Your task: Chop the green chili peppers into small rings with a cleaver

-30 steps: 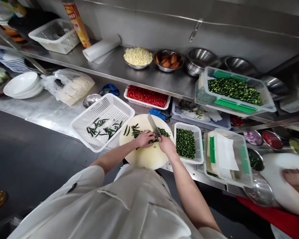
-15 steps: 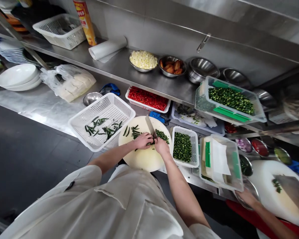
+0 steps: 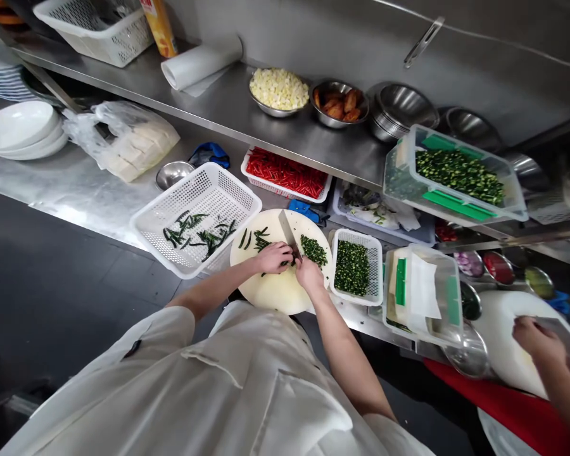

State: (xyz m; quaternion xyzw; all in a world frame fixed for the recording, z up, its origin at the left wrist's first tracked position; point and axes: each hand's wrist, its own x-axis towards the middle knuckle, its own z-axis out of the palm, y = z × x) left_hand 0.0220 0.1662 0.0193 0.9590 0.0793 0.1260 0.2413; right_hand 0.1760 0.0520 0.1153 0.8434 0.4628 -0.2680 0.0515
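On a round cutting board [image 3: 275, 291], my right hand [image 3: 310, 275] is closed around the handle of a knife [image 3: 289, 233], whose blade points away from me. Just left of the blade, my left hand [image 3: 274, 258] presses down with bent fingers on green chili peppers [image 3: 262, 239]. Chopped green chili [image 3: 313, 251] lies in a heap to the right of the knife. A white basket [image 3: 147, 223] with several whole green chilies [image 3: 186, 229] stands at the board's left. To the right, a smaller white basket [image 3: 376, 273] holds chopped chili.
Behind the board sits a basket of cut red chilies [image 3: 287, 174]. Clear plastic tubs [image 3: 449, 294] stand to the right. A steel shelf [image 3: 209, 117] with bowls runs above the counter. At far right a co-worker's hand [image 3: 539, 342] holds a cleaver over another board.
The view has tilted slightly downward. My hands keep their places on the board, with the knife at the chilies. The co-worker's hand has moved from the steel bowl's rim to the cleaver.
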